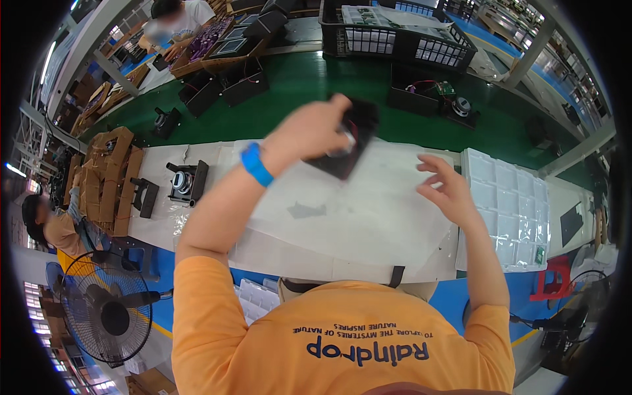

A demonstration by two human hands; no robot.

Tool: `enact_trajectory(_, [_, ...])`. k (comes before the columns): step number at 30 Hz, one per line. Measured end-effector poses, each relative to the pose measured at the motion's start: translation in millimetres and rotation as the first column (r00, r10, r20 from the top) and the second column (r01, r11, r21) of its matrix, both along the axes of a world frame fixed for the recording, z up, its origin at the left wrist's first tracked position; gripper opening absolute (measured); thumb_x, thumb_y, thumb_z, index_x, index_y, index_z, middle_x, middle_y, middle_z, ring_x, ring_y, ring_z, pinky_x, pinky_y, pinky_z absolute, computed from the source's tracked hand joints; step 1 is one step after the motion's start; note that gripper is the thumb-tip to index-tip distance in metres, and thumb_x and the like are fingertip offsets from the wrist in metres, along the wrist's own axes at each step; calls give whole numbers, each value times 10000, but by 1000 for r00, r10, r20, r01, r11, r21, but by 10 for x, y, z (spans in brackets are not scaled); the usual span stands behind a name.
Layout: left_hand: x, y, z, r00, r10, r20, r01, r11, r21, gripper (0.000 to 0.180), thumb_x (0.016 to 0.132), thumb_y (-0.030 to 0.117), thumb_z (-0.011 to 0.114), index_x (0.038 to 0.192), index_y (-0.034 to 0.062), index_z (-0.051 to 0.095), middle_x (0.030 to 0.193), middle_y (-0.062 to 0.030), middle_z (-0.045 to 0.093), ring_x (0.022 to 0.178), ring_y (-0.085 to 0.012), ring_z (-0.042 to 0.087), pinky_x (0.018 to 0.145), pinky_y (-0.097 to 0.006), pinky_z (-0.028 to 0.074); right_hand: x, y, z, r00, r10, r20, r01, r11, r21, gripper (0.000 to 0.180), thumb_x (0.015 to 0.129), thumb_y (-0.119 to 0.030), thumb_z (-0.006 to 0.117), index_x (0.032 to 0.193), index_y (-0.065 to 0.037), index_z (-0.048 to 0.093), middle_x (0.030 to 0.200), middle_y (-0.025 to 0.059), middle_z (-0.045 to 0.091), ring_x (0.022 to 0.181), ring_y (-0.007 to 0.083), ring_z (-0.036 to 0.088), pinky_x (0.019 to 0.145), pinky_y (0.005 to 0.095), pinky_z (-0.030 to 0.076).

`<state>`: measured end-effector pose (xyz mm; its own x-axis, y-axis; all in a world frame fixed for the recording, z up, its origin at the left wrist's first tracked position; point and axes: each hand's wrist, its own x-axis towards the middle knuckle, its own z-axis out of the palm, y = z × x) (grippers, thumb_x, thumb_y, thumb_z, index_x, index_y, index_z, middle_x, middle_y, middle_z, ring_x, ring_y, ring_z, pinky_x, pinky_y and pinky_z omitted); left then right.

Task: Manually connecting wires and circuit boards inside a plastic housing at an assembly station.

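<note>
Black and boxy, a small speaker-like part [349, 141] is held up over the table [368, 217] in the left hand [315, 128], whose fingers wrap around its near side; a pale round piece shows just at the fingertips, though motion blur hides the finer detail. A blue wristband [256, 164] circles that wrist. The right hand [447, 187] hovers just above the table to the right of the part, holding nothing, its fingers spread wide and slightly curled. A white sheet covers the table beneath both hands, with a small grey scrap [306, 210] lying on it below the raised part. A clear plastic tray [510, 210] of square pockets sits at the right end of the table, just beside the right hand. At the left end lie another black part with a round metal centre [184, 183] and a smaller black bracket-shaped piece [145, 196], with cardboard trays [108, 178] stacked further left. Behind the table runs a green conveyor belt [316, 82] carrying several black boxes, and a black mesh crate [395, 33] stands at its far side. Another person in white [178, 20] works at the far end; a standing fan [105, 306] is at the lower left.
</note>
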<state>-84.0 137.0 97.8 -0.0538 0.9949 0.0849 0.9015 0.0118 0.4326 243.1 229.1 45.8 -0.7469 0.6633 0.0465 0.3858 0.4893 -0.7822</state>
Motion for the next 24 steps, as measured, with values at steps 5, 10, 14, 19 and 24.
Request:
enact_trajectory(5, [912, -289, -282, 960, -279, 25, 280, 951, -135, 509, 766, 182, 724, 1178, -8, 491, 858, -217, 708, 800, -411, 700, 692, -493, 558, -340, -106, -330, 992, -73, -102, 21, 898, -439, 485, 981, -154, 660, 1443, -102, 523, 1094, 62, 681, 791, 102, 655, 634, 233, 528])
enact_trajectory(10, [1089, -357, -529, 934, -353, -55, 341, 927, -156, 560, 788, 207, 751, 1241, 39, 468, 950, -191, 693, 784, -387, 695, 655, -465, 561, -83, -265, -641, 990, -133, 40, 138, 927, -350, 372, 969, -154, 677, 1306, -7, 618, 965, 93, 705, 760, 107, 651, 605, 256, 539])
enact_trajectory(14, [791, -262, -382, 915, -401, 37, 401, 916, 1, 646, 799, 252, 774, 1366, 60, 531, 1204, -179, 669, 1117, -373, 633, 934, -472, 534, 280, -340, -903, 908, -402, -117, 322, 849, -419, 335, 971, -128, 656, 1278, 4, 637, 910, 82, 708, 762, 98, 652, 605, 252, 532])
enact_trajectory(19, [-1227, 389, -545, 938, 324, -125, -274, 911, 309, 544, 806, 240, 791, 1288, 31, 649, 1316, -188, 643, 1243, -362, 588, 1058, -445, 489, 735, -163, -1210, 907, -416, -59, 389, 884, -259, 345, 967, -169, 675, 1270, -5, 652, 912, 52, 706, 753, 96, 642, 607, 256, 522])
enact_trajectory(24, [-2830, 412, -990, 745, 549, -380, -562, 823, 87, 534, 812, 211, 761, 1313, 117, 603, 1305, -171, 660, 1229, -394, 618, 979, -523, 542, 502, -102, -825, 912, -393, 120, 411, 864, -291, 344, 949, -200, 700, 1242, -20, 682, 939, 81, 725, 747, 126, 631, 658, 276, 515])
